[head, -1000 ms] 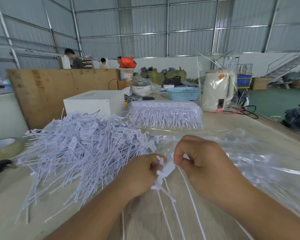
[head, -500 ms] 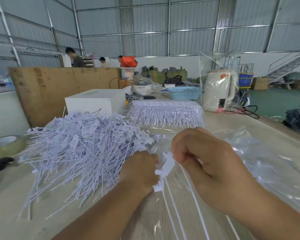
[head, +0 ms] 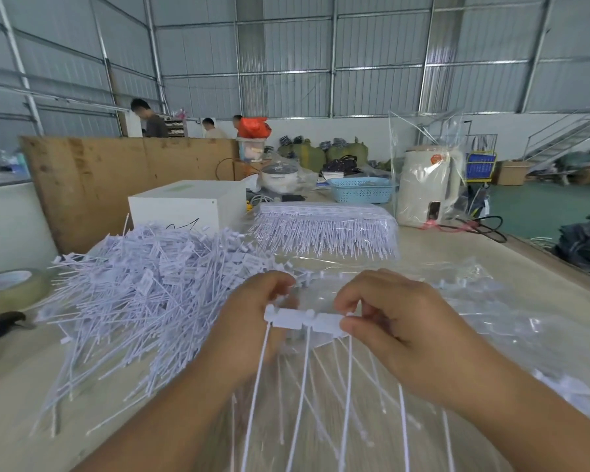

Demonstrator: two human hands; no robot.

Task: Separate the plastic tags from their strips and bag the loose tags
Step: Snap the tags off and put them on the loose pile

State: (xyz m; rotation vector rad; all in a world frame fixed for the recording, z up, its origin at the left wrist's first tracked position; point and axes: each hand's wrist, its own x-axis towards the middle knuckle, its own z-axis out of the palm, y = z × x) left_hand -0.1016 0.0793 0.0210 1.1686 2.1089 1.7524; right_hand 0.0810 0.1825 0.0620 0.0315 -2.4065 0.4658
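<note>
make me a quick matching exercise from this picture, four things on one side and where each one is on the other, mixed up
Things:
1. loose tag pile
2. tape roll
3. blue basket
4. tag strip

Places:
A. held between the left hand and the right hand
B. far end of the table, beside the white appliance
C. left edge of the table
D. heaped left of the hands, in front of the white box

Pairs: 1-D, 2-C, 3-B, 4-A
</note>
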